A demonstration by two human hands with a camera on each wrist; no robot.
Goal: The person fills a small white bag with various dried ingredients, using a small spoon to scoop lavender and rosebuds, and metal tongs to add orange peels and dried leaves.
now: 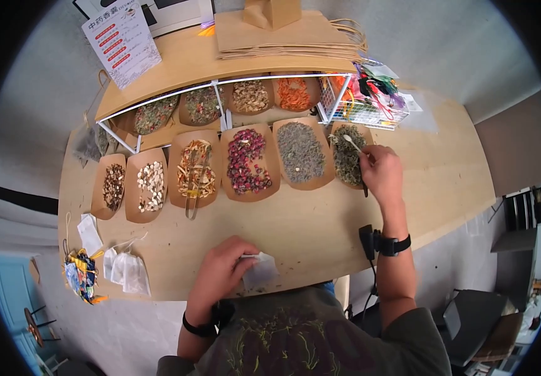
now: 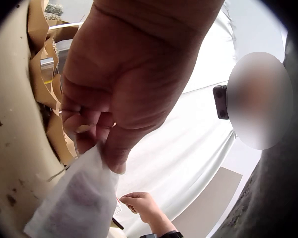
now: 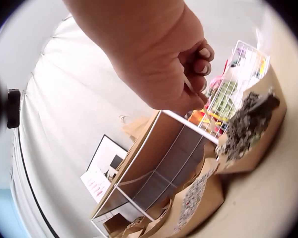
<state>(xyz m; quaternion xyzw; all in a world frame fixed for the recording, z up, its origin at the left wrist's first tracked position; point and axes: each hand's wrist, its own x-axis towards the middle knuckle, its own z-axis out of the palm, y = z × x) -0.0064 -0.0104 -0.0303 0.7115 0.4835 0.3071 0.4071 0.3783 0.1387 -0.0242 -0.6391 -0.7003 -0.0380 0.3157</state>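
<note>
In the head view my left hand (image 1: 221,268) pinches the upper edge of a white mesh sachet (image 1: 262,271) close to the table's front edge. The left wrist view shows thumb and fingertips gripping the top of that sachet (image 2: 74,201), with something dark showing through its lower part. My right hand (image 1: 384,174) pinches the handle of a small pale spoon (image 1: 353,143). The spoon's bowl lies over dark green dried herbs (image 1: 347,164) in the rightmost paper tray (image 3: 248,161). In the right wrist view the fingers hide most of the spoon.
Beside the herbs, paper trays hold grey-purple buds (image 1: 300,153), rosebuds (image 1: 245,160) and other dried pieces. Metal tongs (image 1: 191,200) lie across one. Behind stands a shelf (image 1: 176,69) with more trays, and a wire basket (image 1: 370,116). Several white pouches (image 1: 134,272) lie at left.
</note>
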